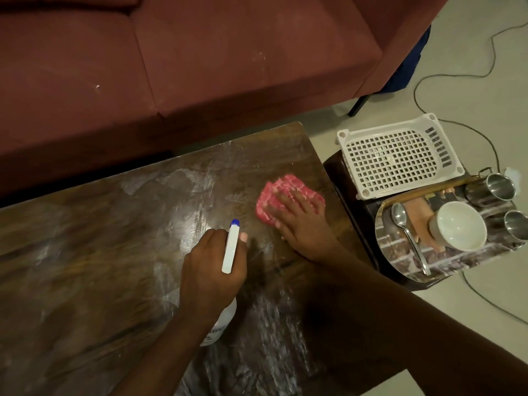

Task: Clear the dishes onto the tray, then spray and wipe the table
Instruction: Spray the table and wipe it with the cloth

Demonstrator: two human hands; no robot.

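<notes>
- Left hand (211, 270) clenched round the neck of a white plastic spray bottle with a blue nozzle tip (231, 250), held over the table. The bottle's body is mostly hidden under hand and wrist, and its label is partly seen but unreadable.
- Right hand (304, 224) flat, fingers straight and spread, pressing down on a pink-and-white mottled cloth (271, 195) without grasping it. The cloth lies near the table's far right corner, its near part covered by the fingers.
- Dark wooden table (100, 252) streaked with pale wet smears; the near end is blurred.
- Right of the table, a patterned tray (394, 252) sits on a dark stand (343, 181); the print looks like brickwork.
- On the tray: 1 white ceramic bowl (457, 225), 1 steel spoon (405, 232), 2 steel mugs (497, 187), the nearer cut off by the frame edge.
- White perforated plastic basket (397, 158) just behind the tray.
- Maroon sofa (200, 52) beyond the table.
</notes>
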